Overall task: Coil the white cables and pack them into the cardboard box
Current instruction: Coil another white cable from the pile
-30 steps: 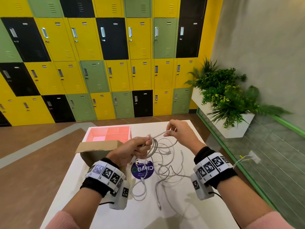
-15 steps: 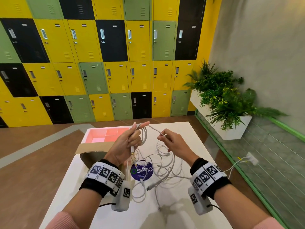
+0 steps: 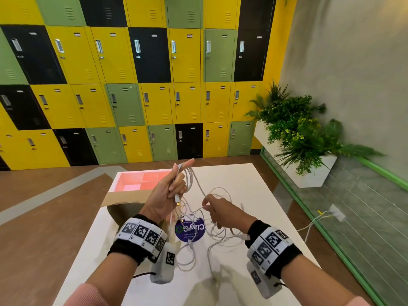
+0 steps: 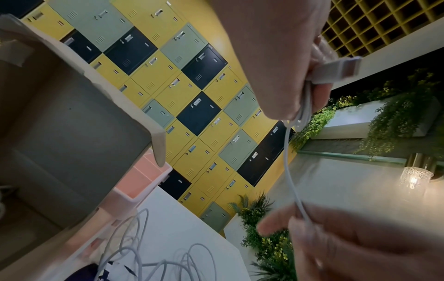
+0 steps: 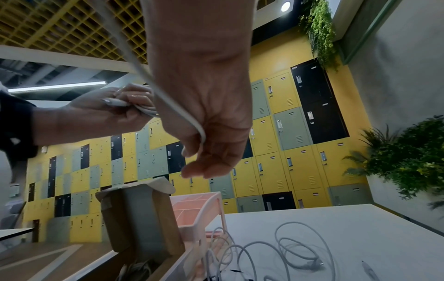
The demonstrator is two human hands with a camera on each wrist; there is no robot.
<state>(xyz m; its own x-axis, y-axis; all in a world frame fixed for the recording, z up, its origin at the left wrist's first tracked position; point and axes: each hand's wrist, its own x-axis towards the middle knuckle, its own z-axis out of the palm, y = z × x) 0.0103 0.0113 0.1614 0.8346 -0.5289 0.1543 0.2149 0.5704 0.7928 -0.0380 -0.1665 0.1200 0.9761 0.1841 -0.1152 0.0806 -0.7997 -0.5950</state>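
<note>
Fingers of left hand clench white cable loops (plug dangling); right hand pinches strand.

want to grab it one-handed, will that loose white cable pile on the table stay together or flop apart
Likely floppy: the loose cables sprawl in slack, overlapping loops on the table. Probably light, since the strand the right hand pinches sags freely. They look tangled, so neighbours may drag along.

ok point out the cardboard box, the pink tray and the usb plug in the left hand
cardboard box [image 3: 123, 198], head view, on its open flap
pink tray [image 3: 141, 177], head view, on a divider
usb plug [image 4: 336, 70], left wrist view, on its white shell
</note>
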